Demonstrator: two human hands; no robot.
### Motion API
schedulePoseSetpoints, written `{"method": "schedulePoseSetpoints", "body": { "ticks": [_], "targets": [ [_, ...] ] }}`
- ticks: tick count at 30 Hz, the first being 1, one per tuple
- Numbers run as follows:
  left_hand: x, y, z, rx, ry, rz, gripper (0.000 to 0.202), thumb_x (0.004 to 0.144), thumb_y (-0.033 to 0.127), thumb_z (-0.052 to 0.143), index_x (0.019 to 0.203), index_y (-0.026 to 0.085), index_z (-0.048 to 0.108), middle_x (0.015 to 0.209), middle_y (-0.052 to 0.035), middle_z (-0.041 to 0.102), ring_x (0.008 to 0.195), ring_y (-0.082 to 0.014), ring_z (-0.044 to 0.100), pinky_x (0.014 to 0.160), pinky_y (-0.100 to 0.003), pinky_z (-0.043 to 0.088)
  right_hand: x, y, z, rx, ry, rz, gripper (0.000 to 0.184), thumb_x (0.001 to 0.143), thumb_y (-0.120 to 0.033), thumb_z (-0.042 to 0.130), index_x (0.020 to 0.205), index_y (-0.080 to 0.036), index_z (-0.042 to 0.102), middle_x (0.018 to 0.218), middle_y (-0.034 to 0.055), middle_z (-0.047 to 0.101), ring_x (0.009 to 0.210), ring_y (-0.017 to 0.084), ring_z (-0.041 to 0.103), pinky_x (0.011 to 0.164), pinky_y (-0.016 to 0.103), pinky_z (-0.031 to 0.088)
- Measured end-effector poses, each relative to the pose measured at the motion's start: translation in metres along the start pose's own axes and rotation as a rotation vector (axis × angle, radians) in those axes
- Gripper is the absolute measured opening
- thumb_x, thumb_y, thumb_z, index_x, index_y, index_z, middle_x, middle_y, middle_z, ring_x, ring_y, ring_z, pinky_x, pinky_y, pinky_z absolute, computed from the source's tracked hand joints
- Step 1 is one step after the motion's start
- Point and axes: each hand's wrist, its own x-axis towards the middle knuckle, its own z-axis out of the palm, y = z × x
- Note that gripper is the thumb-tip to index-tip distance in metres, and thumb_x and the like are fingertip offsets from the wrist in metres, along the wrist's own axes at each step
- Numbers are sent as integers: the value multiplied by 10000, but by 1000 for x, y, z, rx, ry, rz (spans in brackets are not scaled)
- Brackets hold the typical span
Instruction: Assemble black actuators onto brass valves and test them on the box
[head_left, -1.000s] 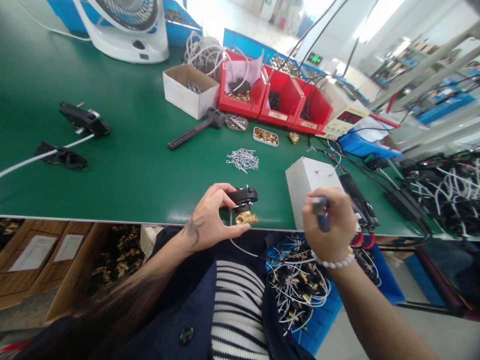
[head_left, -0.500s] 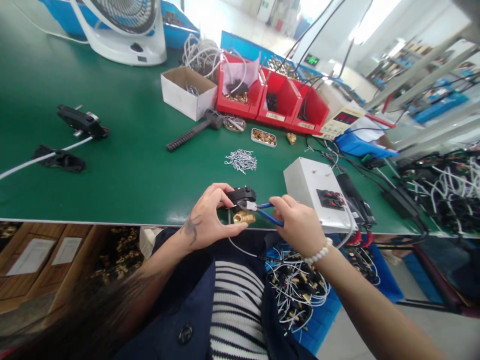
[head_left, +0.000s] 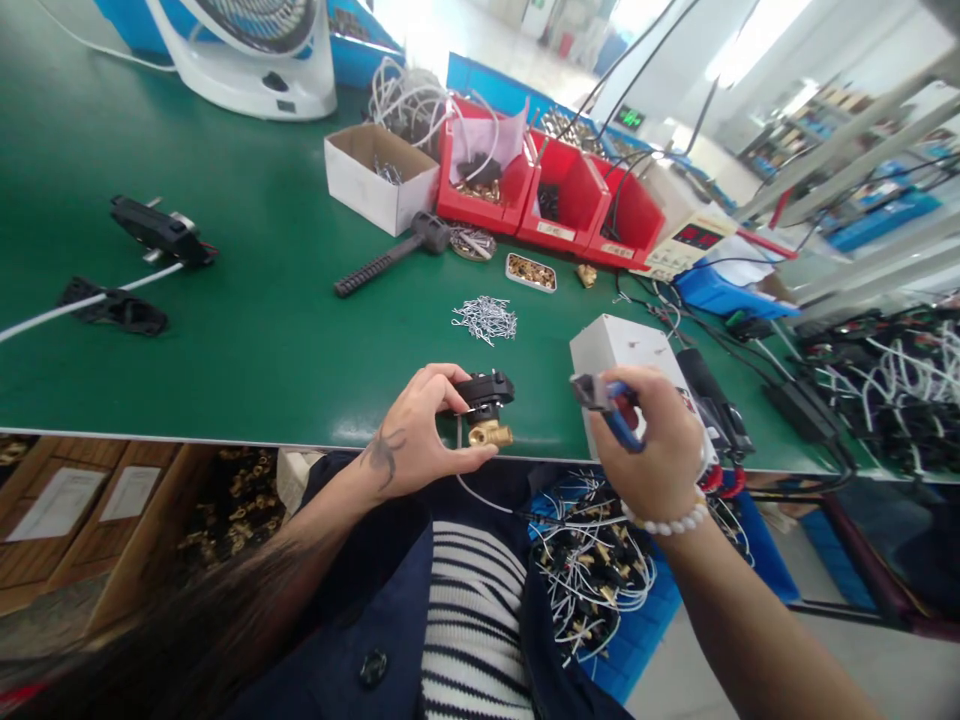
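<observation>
My left hand [head_left: 424, 430] is closed around a valve [head_left: 489, 432] with a brass body and a black actuator housing on top. A grey cable runs down from it toward my lap. My right hand [head_left: 652, 430] grips blue-handled pliers [head_left: 621, 415], whose jaws point left, above the front of a white switch box [head_left: 616, 345]. Between the pliers and the valve there is a gap. Beyond my hands lies a pile of small silvery cotter pins [head_left: 487, 318] on the green bench [head_left: 300, 370].
A black mallet [head_left: 394, 255], a tray of small brass parts [head_left: 531, 271], a white carton [head_left: 381, 180] and red bins [head_left: 551, 190] stand behind. Left are another black actuator [head_left: 163, 232] and a fan [head_left: 255, 70]. A blue crate [head_left: 637, 640] of cabled valves sits below the bench edge.
My right hand has drawn the pliers off the valve and moved right, turning the jaws away toward the switch box. My left hand keeps the valve in the same place.
</observation>
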Motion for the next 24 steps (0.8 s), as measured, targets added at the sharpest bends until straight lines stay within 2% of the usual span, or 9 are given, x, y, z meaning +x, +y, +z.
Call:
{"method": "schedulePoseSetpoints", "body": {
  "ticks": [6,11,12,15,16,17,21,22,24],
  "targets": [
    [0,1,-2,-27,-13,-42,373,672,263,830,863,191,517,1185,-120,592,1122,-260,587,954,-480,530,0,3,3,-172,-292,-181,218,868,-79,440,929,-177,625,725,36,627,564,150,537,500,281,361],
    [1,0,-2,-45,-1,-39,382,665,244,830,851,189,501,1153,-108,595,1083,-246,592,949,-474,532,-1,3,0,8,105,51,138,886,-129,505,977,-215,564,805,19,626,632,138,554,594,272,445],
    [1,0,-2,-42,0,-39,380,666,245,830,851,188,502,1155,-110,593,1087,-247,590,949,-475,532,-2,3,2,-4,62,35,147,874,-117,495,960,-213,566,788,18,618,613,137,538,574,272,428],
    [0,0,-2,-35,-2,-44,377,668,265,832,853,189,512,1175,-118,589,1117,-260,585,948,-481,534,-2,3,6,-114,-316,-93,214,820,-69,464,920,-195,605,727,23,606,561,143,503,506,275,342],
    [0,0,-1,-36,-4,-47,379,666,269,833,853,190,514,1176,-118,589,1117,-262,586,946,-481,535,0,3,5,-139,-373,-114,226,820,-66,462,928,-190,616,732,29,614,566,147,510,506,278,334],
    [0,0,-1,-39,-6,-52,379,665,271,833,853,190,514,1177,-118,589,1114,-263,587,945,-481,535,2,3,4,-135,-351,-111,223,832,-70,465,946,-187,618,747,34,624,583,150,526,516,277,345],
    [1,-3,-1,-78,-9,-73,376,666,268,830,846,192,509,1173,-111,584,1104,-259,580,964,-489,518,5,2,0,-29,58,-7,159,865,-96,506,976,-195,560,781,22,621,634,142,565,579,255,429],
    [2,-4,-1,-99,-6,-84,378,660,262,832,843,194,508,1173,-109,582,1111,-261,575,976,-496,508,3,3,0,-42,54,-21,164,854,-88,502,960,-203,552,758,16,612,612,145,560,562,256,428],
    [3,-4,-2,-146,5,-104,386,638,246,839,836,199,510,1171,-108,579,1119,-267,568,997,-503,493,-3,4,2,-101,-111,-101,210,821,-54,469,927,-208,564,713,17,610,561,159,556,505,266,404]
  ]
}}
